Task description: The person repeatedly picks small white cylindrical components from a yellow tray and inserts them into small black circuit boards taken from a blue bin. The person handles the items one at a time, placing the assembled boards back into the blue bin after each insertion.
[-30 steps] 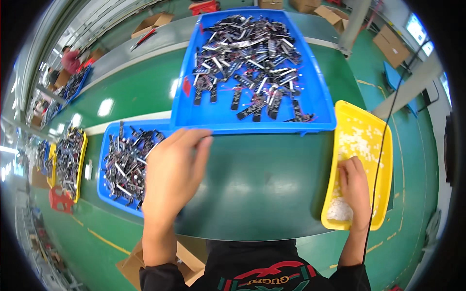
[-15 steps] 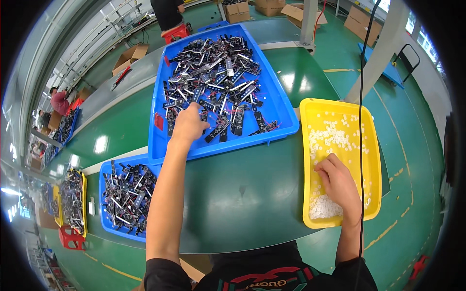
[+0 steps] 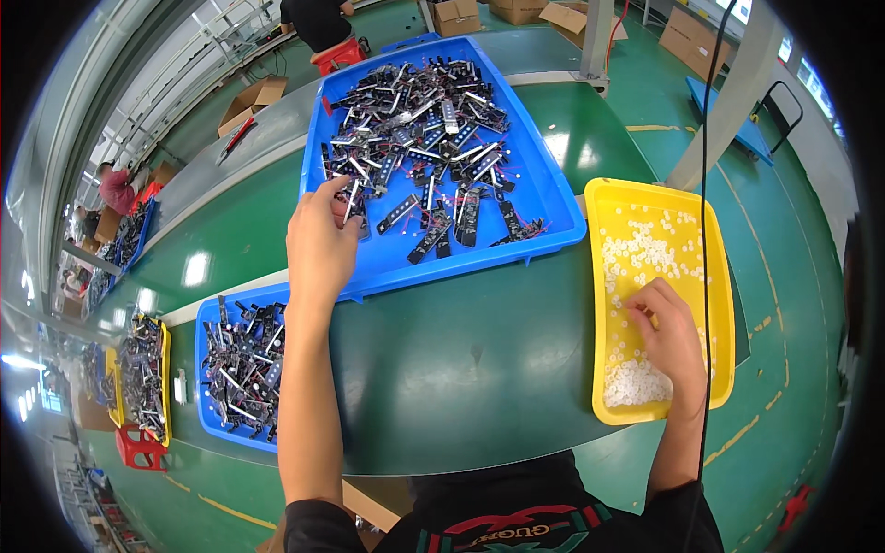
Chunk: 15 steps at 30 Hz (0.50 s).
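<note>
Two hands work over the green counter (image 3: 461, 369). Left of the big blue tray (image 3: 544, 207) sits a small blue tray (image 3: 207, 318) of black parts. The left hand (image 3: 321, 241) reaches into the big tray, fingers pinching one black strip (image 3: 351, 198). Right of it, the right hand (image 3: 668, 336) rests in the yellow tray (image 3: 719, 276), fingers curled on white bits (image 3: 636, 382).

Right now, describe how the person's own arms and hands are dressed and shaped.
Both forearms are bare, with no gloves, watch or rings visible on the left hand or the right hand. Short black sleeves show at the lower edge, part of a black top with red and green trim and lettering across the chest. The forearms look long and bowed in the fisheye picture.
</note>
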### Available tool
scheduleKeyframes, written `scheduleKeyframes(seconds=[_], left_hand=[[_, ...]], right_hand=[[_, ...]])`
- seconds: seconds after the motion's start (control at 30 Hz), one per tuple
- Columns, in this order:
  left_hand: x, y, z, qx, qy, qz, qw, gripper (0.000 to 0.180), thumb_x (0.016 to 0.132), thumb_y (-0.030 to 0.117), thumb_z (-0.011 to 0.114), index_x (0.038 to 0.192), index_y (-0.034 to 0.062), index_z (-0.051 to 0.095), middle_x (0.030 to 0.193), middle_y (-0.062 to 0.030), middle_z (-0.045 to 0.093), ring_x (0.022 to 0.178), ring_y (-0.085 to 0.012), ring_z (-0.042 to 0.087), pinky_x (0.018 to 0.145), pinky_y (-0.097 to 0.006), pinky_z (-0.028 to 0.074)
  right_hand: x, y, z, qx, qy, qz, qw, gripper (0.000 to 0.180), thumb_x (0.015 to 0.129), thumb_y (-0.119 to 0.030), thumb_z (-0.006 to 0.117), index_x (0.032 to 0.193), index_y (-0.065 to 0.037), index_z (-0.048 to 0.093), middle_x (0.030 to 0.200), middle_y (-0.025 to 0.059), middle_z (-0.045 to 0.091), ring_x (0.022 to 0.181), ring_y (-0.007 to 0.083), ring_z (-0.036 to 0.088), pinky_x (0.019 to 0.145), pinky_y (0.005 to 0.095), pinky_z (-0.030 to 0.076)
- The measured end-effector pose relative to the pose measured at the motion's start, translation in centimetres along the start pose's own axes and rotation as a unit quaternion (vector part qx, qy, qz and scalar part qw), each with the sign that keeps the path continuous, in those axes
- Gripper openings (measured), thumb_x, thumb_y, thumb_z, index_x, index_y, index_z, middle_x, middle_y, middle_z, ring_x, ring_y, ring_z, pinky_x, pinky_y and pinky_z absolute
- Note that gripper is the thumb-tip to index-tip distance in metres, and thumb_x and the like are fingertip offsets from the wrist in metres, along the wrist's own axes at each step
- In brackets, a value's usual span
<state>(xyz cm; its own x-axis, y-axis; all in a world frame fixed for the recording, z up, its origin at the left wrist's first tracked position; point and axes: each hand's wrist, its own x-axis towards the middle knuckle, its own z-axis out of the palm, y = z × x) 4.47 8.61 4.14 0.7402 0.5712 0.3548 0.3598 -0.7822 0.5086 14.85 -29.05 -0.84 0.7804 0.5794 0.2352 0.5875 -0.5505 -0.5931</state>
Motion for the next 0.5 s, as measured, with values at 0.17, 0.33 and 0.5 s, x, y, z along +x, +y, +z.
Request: scheduleKeyframes(seconds=[0.17, 0.33, 0.5], left_hand=[[-4.6, 2.4, -1.7, -0.442, -0.057, -0.122, 0.887, 0.048, 0.078, -0.004, 0.068, 0.124, -0.0032, 0.054, 0.086, -0.0039, 0.059, 0.074, -0.0101, 0.056, 0.066, -0.025, 0.047], [-8.6, 3.0, -0.9, -0.535, -0.162, -0.135, 0.818, 0.059, 0.079, -0.006, 0.063, 0.134, -0.0047, 0.043, 0.093, -0.0087, 0.064, 0.077, -0.0095, 0.055, 0.07, -0.023, 0.044], [-11.0, 3.1, 0.5, -0.567, -0.239, -0.168, 0.77, 0.054, 0.084, -0.002, 0.058, 0.136, -0.0038, 0.043, 0.09, -0.0102, 0.064, 0.071, -0.0112, 0.054, 0.065, -0.023, 0.043]], right_hand=[[0.0, -1.2, -0.8, -0.087, 0.063, -0.06, 0.992, 0.013, 0.075, 0.007, 0.064, 0.085, 0.0, 0.06, 0.083, 0.0134, 0.056, 0.078, 0.0325, 0.056, 0.067, 0.0378, 0.046], [-0.3, -5.4, -0.3, 0.0, 0.104, -0.113, 0.988, 0.018, 0.07, 0.009, 0.069, 0.085, 0.002, 0.061, 0.082, 0.0131, 0.06, 0.076, 0.0289, 0.059, 0.066, 0.0338, 0.047], [0.9, -10.2, 4.3, 0.359, 0.082, -0.142, 0.919, 0.018, 0.072, 0.01, 0.07, 0.086, 0.001, 0.064, 0.088, 0.0132, 0.065, 0.081, 0.0214, 0.063, 0.07, 0.0285, 0.05]])
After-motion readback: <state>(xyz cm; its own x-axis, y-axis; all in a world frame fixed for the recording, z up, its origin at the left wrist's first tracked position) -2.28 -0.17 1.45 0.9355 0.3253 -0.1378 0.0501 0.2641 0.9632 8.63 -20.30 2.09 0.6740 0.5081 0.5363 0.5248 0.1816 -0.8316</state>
